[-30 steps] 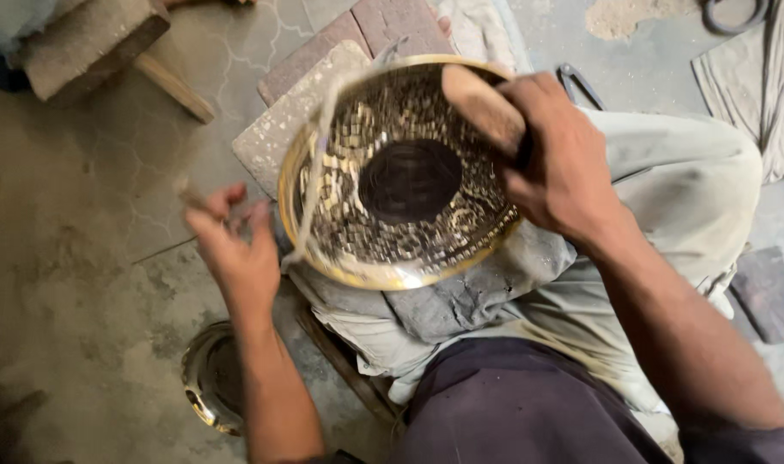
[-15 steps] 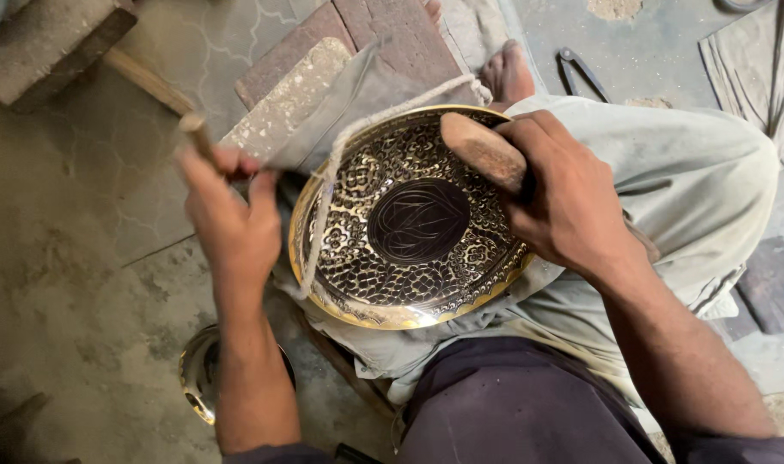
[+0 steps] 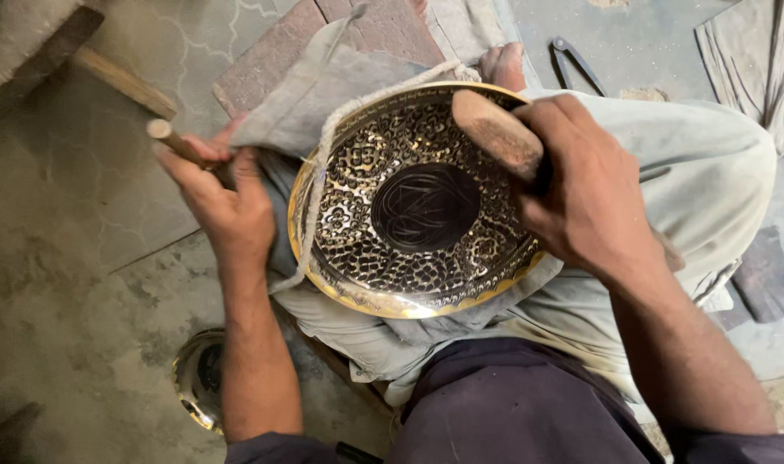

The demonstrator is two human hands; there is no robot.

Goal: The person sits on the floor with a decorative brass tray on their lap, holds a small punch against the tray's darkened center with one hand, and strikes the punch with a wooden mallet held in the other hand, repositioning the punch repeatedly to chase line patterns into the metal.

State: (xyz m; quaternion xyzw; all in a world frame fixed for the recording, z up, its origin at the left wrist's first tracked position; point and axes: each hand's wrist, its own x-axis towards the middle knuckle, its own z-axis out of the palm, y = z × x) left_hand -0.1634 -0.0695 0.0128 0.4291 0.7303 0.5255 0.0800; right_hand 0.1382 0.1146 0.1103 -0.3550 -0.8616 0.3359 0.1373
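Observation:
A round brass plate (image 3: 349,296) with dark engraved patterns rests tilted on my lap, on a grey cloth (image 3: 323,94). My right hand (image 3: 594,198) grips a thick wooden handle (image 3: 495,133) that lies over the plate's upper right rim. My left hand (image 3: 224,202) is at the plate's left side, closed around a thin wooden stick (image 3: 173,142) and touching the cloth's edge. A frayed string (image 3: 319,185) hangs along the plate's left rim.
A second brass plate (image 3: 198,382) lies on the floor under my left forearm. A wooden block with a handle (image 3: 121,82) sits at the upper left, bricks (image 3: 383,26) behind the plate, metal pliers (image 3: 576,60) and folded cloth (image 3: 753,60) at the upper right.
My left hand rose from the lower left to the plate's left edge, now gripping the stick near the cloth. The right hand stayed on the wooden handle; the view shifted closer.

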